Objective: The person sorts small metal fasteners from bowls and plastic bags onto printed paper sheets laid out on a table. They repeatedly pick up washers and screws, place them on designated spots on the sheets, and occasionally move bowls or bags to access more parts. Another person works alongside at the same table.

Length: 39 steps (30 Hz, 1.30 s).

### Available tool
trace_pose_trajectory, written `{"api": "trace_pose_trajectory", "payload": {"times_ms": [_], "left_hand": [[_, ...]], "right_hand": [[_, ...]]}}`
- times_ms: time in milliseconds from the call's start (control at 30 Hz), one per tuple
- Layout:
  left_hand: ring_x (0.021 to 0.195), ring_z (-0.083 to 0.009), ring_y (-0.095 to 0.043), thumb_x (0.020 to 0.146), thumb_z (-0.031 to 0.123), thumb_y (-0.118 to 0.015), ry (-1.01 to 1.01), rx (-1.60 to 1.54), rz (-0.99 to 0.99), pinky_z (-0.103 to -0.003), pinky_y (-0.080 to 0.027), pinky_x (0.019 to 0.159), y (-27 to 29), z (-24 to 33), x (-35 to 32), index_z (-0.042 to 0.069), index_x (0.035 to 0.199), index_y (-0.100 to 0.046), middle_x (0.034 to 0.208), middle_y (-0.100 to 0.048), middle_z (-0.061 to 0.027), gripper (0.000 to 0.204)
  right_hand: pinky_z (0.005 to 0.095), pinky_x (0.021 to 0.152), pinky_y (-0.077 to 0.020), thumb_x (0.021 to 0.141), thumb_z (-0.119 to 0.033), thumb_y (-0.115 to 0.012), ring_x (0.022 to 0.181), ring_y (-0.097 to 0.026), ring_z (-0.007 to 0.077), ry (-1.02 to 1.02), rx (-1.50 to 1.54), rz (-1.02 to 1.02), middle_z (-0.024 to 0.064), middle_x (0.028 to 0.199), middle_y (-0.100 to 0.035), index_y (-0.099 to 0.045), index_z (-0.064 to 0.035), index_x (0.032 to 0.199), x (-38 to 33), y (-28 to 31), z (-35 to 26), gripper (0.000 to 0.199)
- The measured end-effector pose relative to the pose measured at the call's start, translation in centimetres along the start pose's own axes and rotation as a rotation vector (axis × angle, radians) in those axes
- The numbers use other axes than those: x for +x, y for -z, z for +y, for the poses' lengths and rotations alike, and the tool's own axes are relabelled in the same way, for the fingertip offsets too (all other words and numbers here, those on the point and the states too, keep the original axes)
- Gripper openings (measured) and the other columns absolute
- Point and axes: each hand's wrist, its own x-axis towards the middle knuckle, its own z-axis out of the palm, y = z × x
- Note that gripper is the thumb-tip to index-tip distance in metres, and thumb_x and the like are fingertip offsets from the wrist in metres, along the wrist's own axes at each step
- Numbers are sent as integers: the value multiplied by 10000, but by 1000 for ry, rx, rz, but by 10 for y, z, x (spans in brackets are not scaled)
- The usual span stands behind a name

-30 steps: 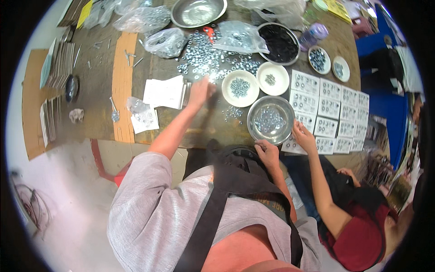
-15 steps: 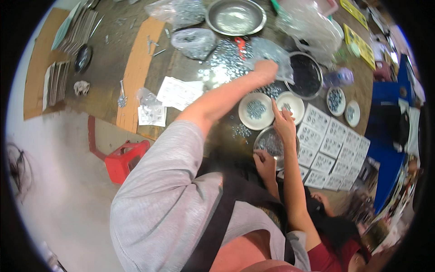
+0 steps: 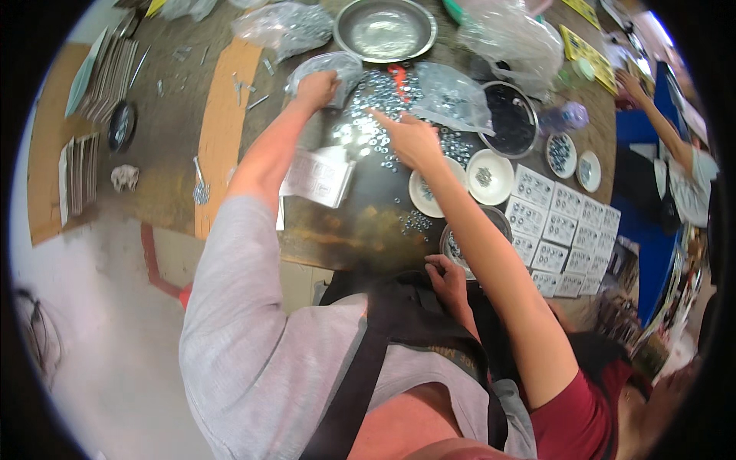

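Observation:
My left hand [image 3: 317, 88] is closed at the edge of a clear plastic bag [image 3: 346, 67] of small metal parts. Its fingertips press together against the plastic. Beside it spreads a loose pile of shiny metal nuts [image 3: 379, 96]. My right hand [image 3: 448, 277] stays low at the table's front edge, fingers curled, near a metal bowl [image 3: 498, 222] with small parts in it. What those fingers hold, if anything, is hidden. From the right a co-worker's bare arm crosses over the bowl, and that person's hand [image 3: 414, 142] points a finger at the nuts.
Two white bowls, one being the bowl [image 3: 502, 162] with a few small parts, stand near a dark-filled metal bowl [image 3: 534, 126]. Printed sheets [image 3: 566, 201] lie at right, a paper packet [image 3: 314, 178] at centre. An empty steel basin [image 3: 376, 55] and cardboard strip [image 3: 217, 146] lie farther off.
My left hand has moved left from the plastic bag beside the dark-filled bowl to the other bag. The co-worker's pointing hand has moved up and left from the white bowls to the nuts.

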Motion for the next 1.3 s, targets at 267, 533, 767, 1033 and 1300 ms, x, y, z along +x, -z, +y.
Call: {"api": "trace_pose_trajectory", "payload": {"times_ms": [267,533,767,1033,1300], "left_hand": [[667,-402,-574,887,342,-562,-82,-266,280,-482,-412,568,54,76,12,51,756,-585,684,-588,-192,320],[699,-346,-617,821,327,-589,-276,-321,335,-452,-466,590,57,172,32,137,824,-639,716,-646,-125,197],[882,-385,-618,853,325,-540,-589,-555,89,-439,-481,762,15,232,23,71,1128,-574,950,-653,-203,376],[910,-345,-609,897,276,-444,-331,-325,-291,-444,-467,795,43,178,3,51,957,-655,932,-650,-182,314],[804,-299,-649,824,261,-497,-651,213,-303,-444,-474,744,26,172,7,102,850,-700,822,-679,-126,259]], "right_hand": [[283,833,-482,765,-89,-600,1004,-593,195,166,-971,96,66,1006,-620,-611,-79,1080,104,30,9,315],[304,953,-442,777,-73,-594,1037,-568,198,615,-894,410,83,1111,-582,-592,-42,1036,119,121,3,261],[323,885,-462,769,-179,-576,1054,-573,217,112,-747,-113,82,1092,-617,-660,-91,946,179,143,34,214],[287,737,-481,802,-153,-606,850,-610,168,-289,19,170,88,895,-656,-673,-58,939,-25,103,1,180],[263,666,-489,833,-113,-632,694,-636,136,-801,526,132,92,768,-667,-644,-18,980,-216,48,-27,175]]}}
